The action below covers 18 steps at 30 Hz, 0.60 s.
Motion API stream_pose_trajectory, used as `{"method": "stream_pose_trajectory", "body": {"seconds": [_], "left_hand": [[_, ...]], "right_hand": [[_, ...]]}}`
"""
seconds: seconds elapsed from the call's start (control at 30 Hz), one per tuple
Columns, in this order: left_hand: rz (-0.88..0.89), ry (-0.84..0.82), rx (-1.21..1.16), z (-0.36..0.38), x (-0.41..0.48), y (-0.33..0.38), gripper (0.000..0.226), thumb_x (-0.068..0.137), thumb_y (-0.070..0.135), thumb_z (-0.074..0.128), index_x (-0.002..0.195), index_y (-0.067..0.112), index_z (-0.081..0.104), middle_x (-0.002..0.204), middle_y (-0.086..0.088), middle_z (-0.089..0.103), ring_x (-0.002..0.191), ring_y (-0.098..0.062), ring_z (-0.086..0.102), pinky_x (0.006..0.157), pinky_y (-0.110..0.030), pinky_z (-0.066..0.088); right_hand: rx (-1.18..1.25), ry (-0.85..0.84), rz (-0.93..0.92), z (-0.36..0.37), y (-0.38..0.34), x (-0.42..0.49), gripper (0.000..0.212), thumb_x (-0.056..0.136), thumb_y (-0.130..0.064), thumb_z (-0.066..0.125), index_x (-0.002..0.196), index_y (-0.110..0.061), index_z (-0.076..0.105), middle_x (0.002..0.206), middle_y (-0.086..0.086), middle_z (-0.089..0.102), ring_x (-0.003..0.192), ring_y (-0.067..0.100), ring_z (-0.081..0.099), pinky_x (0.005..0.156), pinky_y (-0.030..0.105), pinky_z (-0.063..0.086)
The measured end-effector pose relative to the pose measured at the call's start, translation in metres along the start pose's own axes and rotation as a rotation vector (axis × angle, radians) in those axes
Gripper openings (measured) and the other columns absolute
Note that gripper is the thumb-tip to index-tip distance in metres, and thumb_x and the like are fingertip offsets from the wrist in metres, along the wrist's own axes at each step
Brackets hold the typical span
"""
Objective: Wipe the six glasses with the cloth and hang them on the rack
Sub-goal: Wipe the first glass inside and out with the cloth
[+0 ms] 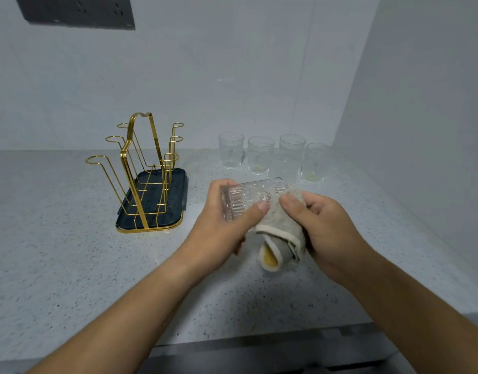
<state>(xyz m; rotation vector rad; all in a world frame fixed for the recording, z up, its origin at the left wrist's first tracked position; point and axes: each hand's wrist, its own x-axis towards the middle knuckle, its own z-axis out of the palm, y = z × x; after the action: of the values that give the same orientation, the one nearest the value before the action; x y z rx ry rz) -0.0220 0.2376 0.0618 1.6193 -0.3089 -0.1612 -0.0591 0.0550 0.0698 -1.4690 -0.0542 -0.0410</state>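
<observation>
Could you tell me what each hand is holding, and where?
The left hand grips a ribbed glass around its side; the right hand holds the cloth bunched against it.

I am finding no lettering, brand, number or sign to read anywhere: none on the glass (pixel 240 201) my left hand (pixel 221 228) is gripping, the cloth (pixel 282 228) my right hand (pixel 329 233) is holding, the rack (pixel 175 184) or the dark wall plate (pixel 76 12).

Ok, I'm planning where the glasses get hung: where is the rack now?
In the head view the gold rack stands empty on the counter, left of the left hand and the row of upright glasses.
</observation>
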Motion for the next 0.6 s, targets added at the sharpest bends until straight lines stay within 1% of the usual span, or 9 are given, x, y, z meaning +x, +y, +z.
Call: {"method": "stream_pose_trajectory", "body": {"seconds": [0.03,0.1,0.2,0.27,0.3,0.33,0.4,0.5,0.6], "left_hand": [[0.098,0.041,0.061,0.0,0.0,-0.003,0.048,0.082,0.048,0.073,0.118,0.024,0.05,0.081,0.008,0.064,0.056,0.0,0.057,0.05,-0.017,0.045],[0.091,0.062,0.013,-0.002,0.0,-0.005,0.048,0.08,0.052,0.071,0.112,0.021,0.054,0.079,0.007,0.063,0.052,-0.001,0.053,0.047,-0.015,0.04],[-0.325,-0.07,-0.34,-0.01,0.007,0.001,0.048,0.085,0.059,0.068,0.105,0.016,0.065,0.08,-0.006,0.062,0.041,-0.007,0.041,0.034,-0.016,0.025],[-0.612,-0.256,-0.562,-0.014,0.006,0.004,0.053,0.088,0.063,0.061,0.091,0.011,0.074,0.072,-0.009,0.062,0.034,-0.005,0.039,0.03,-0.012,0.017],[-0.656,-0.312,-0.583,-0.015,0.005,0.001,0.06,0.09,0.067,0.056,0.083,0.01,0.076,0.067,-0.009,0.061,0.033,-0.005,0.041,0.03,-0.012,0.016],[-0.643,-0.352,-0.559,-0.016,0.005,-0.001,0.066,0.091,0.07,0.051,0.08,0.011,0.078,0.066,-0.008,0.062,0.034,-0.007,0.045,0.031,-0.012,0.018],[-0.524,-0.366,-0.489,-0.013,0.003,-0.001,0.064,0.09,0.072,0.054,0.097,0.014,0.079,0.078,-0.01,0.068,0.048,-0.014,0.057,0.036,-0.015,0.031],[-0.196,-0.14,-0.241,-0.006,0.003,-0.008,0.061,0.083,0.053,0.078,0.124,0.013,0.059,0.082,-0.003,0.067,0.057,-0.016,0.056,0.044,-0.025,0.041],[-0.051,-0.004,-0.097,-0.005,0.003,-0.009,0.053,0.081,0.048,0.074,0.116,0.012,0.056,0.067,0.0,0.062,0.052,-0.017,0.049,0.044,-0.025,0.036]], "right_hand": [[0.063,-0.021,0.03,0.0,-0.002,0.001,0.038,0.09,-0.031,0.064,0.105,0.003,0.071,0.095,0.02,0.077,0.084,0.029,0.076,0.073,0.034,0.061],[0.038,-0.052,0.033,0.001,-0.004,0.0,0.039,0.089,-0.032,0.065,0.107,0.002,0.071,0.097,0.018,0.078,0.085,0.029,0.076,0.073,0.034,0.061],[-0.275,-0.065,-0.094,0.001,-0.003,-0.007,0.016,0.093,-0.021,0.068,0.101,-0.008,0.073,0.088,0.008,0.078,0.078,0.022,0.077,0.065,0.032,0.062],[-0.451,-0.074,-0.184,0.0,0.0,-0.01,0.008,0.093,-0.015,0.07,0.098,-0.01,0.073,0.087,0.009,0.076,0.077,0.022,0.076,0.065,0.038,0.064],[-0.496,-0.071,-0.208,-0.001,0.0,-0.01,0.008,0.093,-0.016,0.071,0.097,-0.009,0.073,0.086,0.01,0.075,0.077,0.025,0.076,0.066,0.042,0.064],[-0.511,-0.058,-0.222,-0.001,-0.001,-0.01,0.009,0.093,-0.017,0.071,0.095,-0.008,0.073,0.084,0.012,0.075,0.076,0.027,0.075,0.065,0.045,0.063],[-0.454,-0.01,-0.206,-0.004,-0.002,-0.007,0.009,0.094,-0.018,0.069,0.094,-0.01,0.074,0.082,0.009,0.077,0.074,0.024,0.076,0.06,0.038,0.062],[-0.235,0.023,-0.086,-0.003,-0.003,-0.002,0.017,0.096,-0.022,0.065,0.096,-0.008,0.074,0.083,0.007,0.079,0.073,0.019,0.075,0.062,0.028,0.058],[-0.129,-0.014,-0.039,0.0,-0.003,0.0,0.029,0.091,-0.03,0.065,0.101,-0.004,0.073,0.088,0.012,0.079,0.077,0.023,0.076,0.066,0.03,0.059]]}}
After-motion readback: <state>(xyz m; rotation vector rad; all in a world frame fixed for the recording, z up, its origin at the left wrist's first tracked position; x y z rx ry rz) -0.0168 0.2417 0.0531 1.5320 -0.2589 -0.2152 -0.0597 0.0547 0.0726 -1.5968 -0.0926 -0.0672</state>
